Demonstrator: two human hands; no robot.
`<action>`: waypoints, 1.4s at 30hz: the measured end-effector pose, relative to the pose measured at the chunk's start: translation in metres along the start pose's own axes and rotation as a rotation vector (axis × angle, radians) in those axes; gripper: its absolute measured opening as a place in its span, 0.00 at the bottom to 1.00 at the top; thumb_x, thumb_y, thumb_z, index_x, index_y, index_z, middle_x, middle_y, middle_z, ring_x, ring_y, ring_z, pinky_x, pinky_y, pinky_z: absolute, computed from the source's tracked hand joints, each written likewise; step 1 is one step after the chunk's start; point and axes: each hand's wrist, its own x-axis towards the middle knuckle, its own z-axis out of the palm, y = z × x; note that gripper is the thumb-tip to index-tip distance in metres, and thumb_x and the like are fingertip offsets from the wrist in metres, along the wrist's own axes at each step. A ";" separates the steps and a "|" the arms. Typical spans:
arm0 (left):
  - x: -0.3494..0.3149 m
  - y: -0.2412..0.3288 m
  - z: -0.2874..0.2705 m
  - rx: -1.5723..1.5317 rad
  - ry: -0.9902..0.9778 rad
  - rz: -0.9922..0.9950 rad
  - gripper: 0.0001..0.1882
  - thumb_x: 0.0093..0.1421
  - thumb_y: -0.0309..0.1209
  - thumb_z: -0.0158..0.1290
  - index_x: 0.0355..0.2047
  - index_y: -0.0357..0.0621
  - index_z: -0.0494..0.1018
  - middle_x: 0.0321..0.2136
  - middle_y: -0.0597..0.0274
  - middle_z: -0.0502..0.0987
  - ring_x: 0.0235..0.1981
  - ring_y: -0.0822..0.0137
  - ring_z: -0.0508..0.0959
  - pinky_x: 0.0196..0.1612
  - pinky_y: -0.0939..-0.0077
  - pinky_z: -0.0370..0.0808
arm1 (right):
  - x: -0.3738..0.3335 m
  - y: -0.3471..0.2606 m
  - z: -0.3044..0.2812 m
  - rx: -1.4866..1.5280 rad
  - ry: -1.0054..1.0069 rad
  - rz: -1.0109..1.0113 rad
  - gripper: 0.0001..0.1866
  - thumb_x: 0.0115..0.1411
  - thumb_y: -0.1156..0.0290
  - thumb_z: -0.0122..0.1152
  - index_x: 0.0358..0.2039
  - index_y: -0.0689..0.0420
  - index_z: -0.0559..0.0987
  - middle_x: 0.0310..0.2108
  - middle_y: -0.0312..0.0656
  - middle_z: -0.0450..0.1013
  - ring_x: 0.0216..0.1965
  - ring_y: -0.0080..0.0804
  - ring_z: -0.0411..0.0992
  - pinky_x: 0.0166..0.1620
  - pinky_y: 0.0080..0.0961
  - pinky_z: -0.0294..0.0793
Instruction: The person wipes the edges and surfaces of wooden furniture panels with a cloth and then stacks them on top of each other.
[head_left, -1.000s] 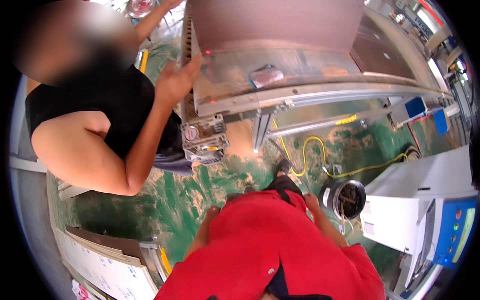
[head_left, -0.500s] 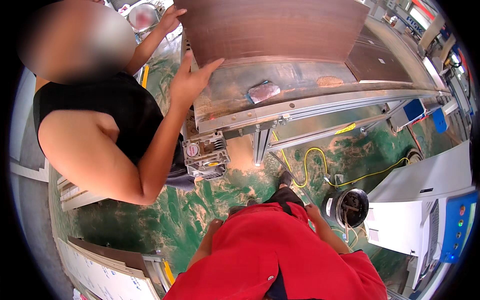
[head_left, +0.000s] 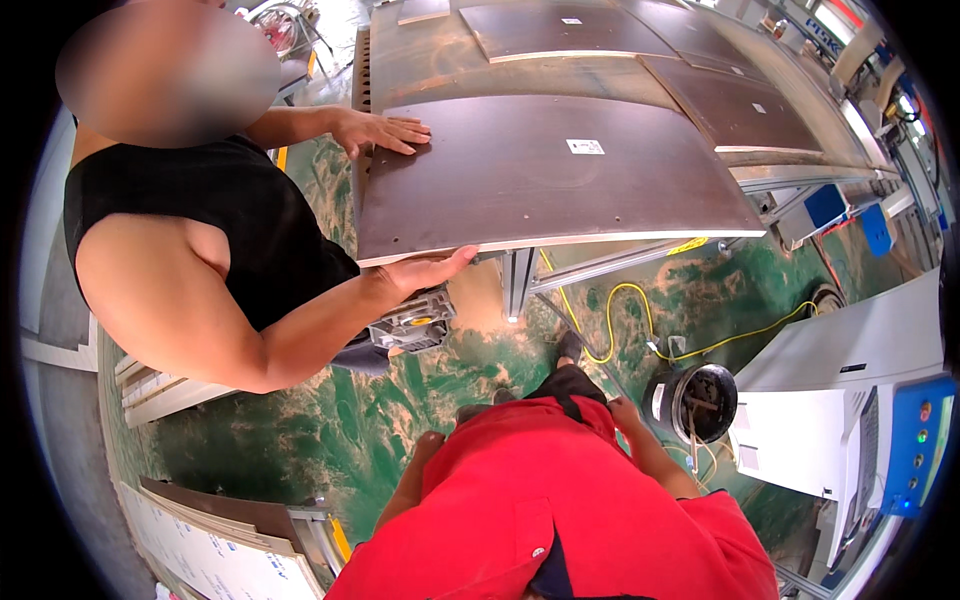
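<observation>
My left hand point(head_left: 429, 446) hangs low beside my red shirt, its fingers mostly hidden from sight. On the other side my right hand point(head_left: 625, 414) is down by my thigh, its fingers also too hidden to read. Neither hand touches the board. In front of me a dark brown board point(head_left: 540, 190) with a small white label lies nearly flat over the metal-framed table point(head_left: 770, 178). A co-worker in a black sleeveless top steadies it, one hand point(head_left: 385, 132) on its top face and the other hand point(head_left: 430, 268) under its near edge.
More brown boards point(head_left: 560, 32) lie farther back on the table. A black bucket point(head_left: 704, 402) stands right of my feet, near a white machine cabinet point(head_left: 800, 440) with a blue control panel point(head_left: 917, 450). A yellow cable point(head_left: 612, 320) snakes over the dusty green floor. Stacked panels point(head_left: 220, 540) lean lower left.
The co-worker has lowered the board from standing on edge to nearly flat, covering the rag and sawdust on the table. My hands stay about where they were.
</observation>
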 end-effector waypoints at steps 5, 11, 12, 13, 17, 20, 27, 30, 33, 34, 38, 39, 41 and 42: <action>0.001 -0.002 0.002 0.007 -0.007 0.001 0.14 0.57 0.36 0.49 0.36 0.37 0.73 0.30 0.53 0.77 0.31 0.62 0.77 0.34 0.66 0.73 | -0.004 -0.003 0.001 0.032 0.012 0.017 0.14 0.52 0.65 0.56 0.34 0.62 0.79 0.30 0.48 0.76 0.31 0.37 0.74 0.35 0.31 0.72; 0.001 -0.003 0.002 0.019 -0.011 0.009 0.13 0.57 0.36 0.49 0.35 0.37 0.73 0.30 0.53 0.77 0.31 0.62 0.77 0.34 0.66 0.73 | -0.005 -0.001 0.001 -0.019 0.015 -0.001 0.14 0.52 0.66 0.56 0.33 0.62 0.79 0.28 0.48 0.76 0.30 0.37 0.74 0.34 0.32 0.73; -0.001 -0.003 0.003 0.015 -0.014 0.009 0.13 0.57 0.36 0.49 0.35 0.37 0.73 0.30 0.53 0.77 0.31 0.62 0.77 0.34 0.66 0.73 | 0.000 0.007 0.003 -0.021 0.016 -0.017 0.14 0.52 0.66 0.56 0.33 0.62 0.79 0.28 0.48 0.76 0.30 0.37 0.74 0.34 0.32 0.73; 0.000 -0.003 0.004 0.018 -0.018 0.011 0.13 0.57 0.36 0.49 0.35 0.37 0.73 0.30 0.53 0.77 0.31 0.62 0.77 0.34 0.66 0.73 | 0.007 0.015 0.005 -0.020 0.019 -0.031 0.14 0.51 0.66 0.56 0.33 0.62 0.79 0.28 0.48 0.76 0.30 0.37 0.74 0.33 0.32 0.73; 0.000 -0.005 0.005 0.028 -0.027 0.015 0.13 0.57 0.35 0.49 0.35 0.37 0.74 0.30 0.53 0.77 0.31 0.62 0.77 0.34 0.66 0.73 | 0.014 0.030 0.009 -0.025 0.032 -0.037 0.13 0.51 0.66 0.56 0.33 0.61 0.79 0.28 0.48 0.76 0.29 0.36 0.74 0.32 0.32 0.72; -0.002 -0.010 0.003 0.030 -0.024 0.013 0.13 0.57 0.35 0.50 0.35 0.37 0.74 0.30 0.53 0.77 0.31 0.62 0.77 0.34 0.67 0.73 | -0.001 0.009 0.004 -0.071 0.048 -0.031 0.13 0.51 0.66 0.56 0.33 0.61 0.79 0.28 0.48 0.76 0.29 0.35 0.74 0.32 0.32 0.72; -0.002 -0.015 0.003 0.054 -0.042 0.029 0.12 0.57 0.34 0.50 0.34 0.37 0.74 0.29 0.52 0.77 0.30 0.62 0.77 0.34 0.67 0.73 | -0.012 0.007 0.000 -0.005 0.047 -0.002 0.13 0.50 0.65 0.57 0.32 0.61 0.80 0.29 0.48 0.76 0.30 0.36 0.75 0.34 0.32 0.73; -0.003 -0.017 0.004 0.064 -0.047 0.041 0.12 0.57 0.34 0.50 0.34 0.37 0.74 0.29 0.52 0.77 0.30 0.62 0.77 0.34 0.67 0.73 | -0.013 0.009 -0.002 -0.036 0.042 0.009 0.14 0.50 0.65 0.56 0.32 0.61 0.80 0.30 0.49 0.76 0.31 0.38 0.75 0.35 0.33 0.73; -0.002 -0.018 0.004 0.080 -0.054 0.057 0.12 0.57 0.34 0.50 0.34 0.37 0.74 0.29 0.52 0.77 0.30 0.62 0.78 0.34 0.67 0.73 | -0.011 0.015 -0.001 -0.101 0.044 -0.004 0.14 0.50 0.64 0.56 0.33 0.60 0.80 0.32 0.51 0.76 0.34 0.41 0.75 0.38 0.33 0.73; -0.001 -0.019 0.005 0.086 -0.055 0.065 0.12 0.57 0.34 0.50 0.34 0.37 0.74 0.29 0.52 0.77 0.30 0.62 0.78 0.34 0.67 0.73 | -0.014 0.014 -0.002 -0.094 0.045 -0.005 0.14 0.50 0.64 0.56 0.33 0.60 0.80 0.32 0.51 0.76 0.35 0.41 0.75 0.39 0.33 0.73; 0.002 -0.023 0.005 0.112 -0.056 0.103 0.12 0.57 0.34 0.50 0.33 0.37 0.74 0.29 0.52 0.77 0.30 0.62 0.78 0.34 0.67 0.73 | -0.018 0.010 -0.005 -0.125 0.047 0.009 0.14 0.50 0.63 0.56 0.33 0.60 0.80 0.33 0.50 0.76 0.37 0.41 0.75 0.41 0.33 0.72; 0.003 -0.025 0.004 0.125 -0.055 0.122 0.12 0.57 0.33 0.50 0.33 0.37 0.74 0.29 0.52 0.78 0.30 0.62 0.78 0.34 0.67 0.73 | -0.017 0.012 -0.005 -0.113 0.045 0.014 0.14 0.50 0.63 0.56 0.33 0.60 0.80 0.33 0.50 0.77 0.37 0.41 0.75 0.41 0.33 0.72; 0.005 -0.029 0.005 0.165 -0.056 0.175 0.12 0.57 0.33 0.50 0.33 0.37 0.74 0.29 0.52 0.78 0.30 0.62 0.78 0.34 0.67 0.73 | -0.015 0.016 -0.005 -0.088 0.043 0.025 0.14 0.49 0.63 0.56 0.33 0.59 0.80 0.33 0.50 0.77 0.37 0.41 0.75 0.41 0.33 0.72; 0.006 -0.031 0.006 0.191 -0.051 0.208 0.11 0.57 0.33 0.50 0.33 0.37 0.74 0.29 0.52 0.78 0.30 0.62 0.78 0.34 0.67 0.73 | -0.018 0.011 -0.006 -0.081 0.042 0.043 0.14 0.49 0.63 0.56 0.33 0.59 0.80 0.33 0.50 0.77 0.37 0.41 0.75 0.41 0.33 0.72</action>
